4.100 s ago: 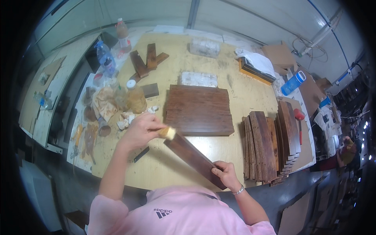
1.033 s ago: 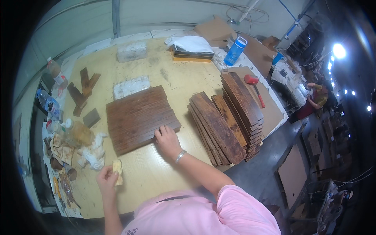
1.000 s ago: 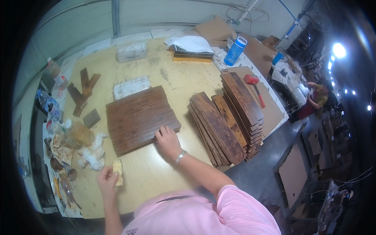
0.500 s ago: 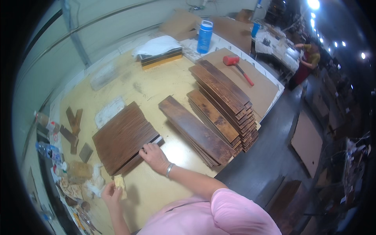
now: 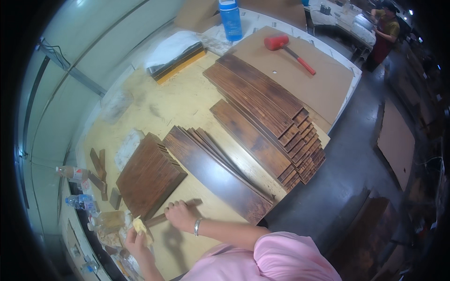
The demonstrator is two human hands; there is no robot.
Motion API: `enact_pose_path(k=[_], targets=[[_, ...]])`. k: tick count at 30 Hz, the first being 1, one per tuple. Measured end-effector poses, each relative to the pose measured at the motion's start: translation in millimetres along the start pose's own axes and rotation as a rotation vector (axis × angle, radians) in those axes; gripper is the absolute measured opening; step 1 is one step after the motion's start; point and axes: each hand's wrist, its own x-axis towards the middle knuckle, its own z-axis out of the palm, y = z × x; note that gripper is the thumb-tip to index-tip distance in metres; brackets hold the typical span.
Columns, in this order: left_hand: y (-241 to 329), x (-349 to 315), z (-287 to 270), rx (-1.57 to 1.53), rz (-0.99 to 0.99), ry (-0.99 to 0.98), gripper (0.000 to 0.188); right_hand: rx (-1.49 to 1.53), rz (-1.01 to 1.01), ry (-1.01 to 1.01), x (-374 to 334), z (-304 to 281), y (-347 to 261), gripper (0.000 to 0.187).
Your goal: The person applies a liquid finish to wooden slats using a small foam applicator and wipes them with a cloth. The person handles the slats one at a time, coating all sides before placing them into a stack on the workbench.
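Observation:
My right hand [image 5: 180,216] is closed around a narrow brown wooden plank [image 5: 193,202], held edge up just in front of a tight block of planks [image 5: 149,175]. In my left hand [image 5: 136,241] a crumpled pale yellow cloth [image 5: 139,225] is pinched, close to the plank's left end. Right of the block, several glossy dark planks [image 5: 218,171] lie fanned over one another. Farther right are a shorter pile of planks [image 5: 253,138] and a tall stepped stack [image 5: 262,96].
A red mallet [image 5: 290,51] rests on cardboard at the back right. A blue bottle [image 5: 230,21] and a box with white cloth [image 5: 176,54] stand at the back. Plastic bottles [image 5: 110,221] and wood offcuts [image 5: 99,171] line the left edge. Another person [image 5: 386,33] works far right.
My right hand has drawn a plank away from the block toward me. The left hand with the yellow cloth stays near the plank's left end. The whole view has shifted.

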Motion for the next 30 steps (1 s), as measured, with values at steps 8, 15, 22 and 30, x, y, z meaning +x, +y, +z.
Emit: enact_pose_path(k=[8, 15, 22, 30], targets=[[10, -24, -24, -0.057, 0.038, 0.184, 0.039, 0.718, 0.227, -0.437, -18, -68, -10, 0.028], [-22, -26, -54, -0.103, 0.003, 0.241, 0.035, 1.188, 0.364, -0.325, -15, -30, -25, 0.027], [-34, 40, -88, 0.241, 0.242, 0.328, 0.037, 1.214, 0.449, -0.339, -13, -44, -50, 0.02], [-70, -17, -71, 0.36, 0.475, -0.015, 0.037, 1.392, 0.596, -0.237, 17, -51, -88, 0.02]])
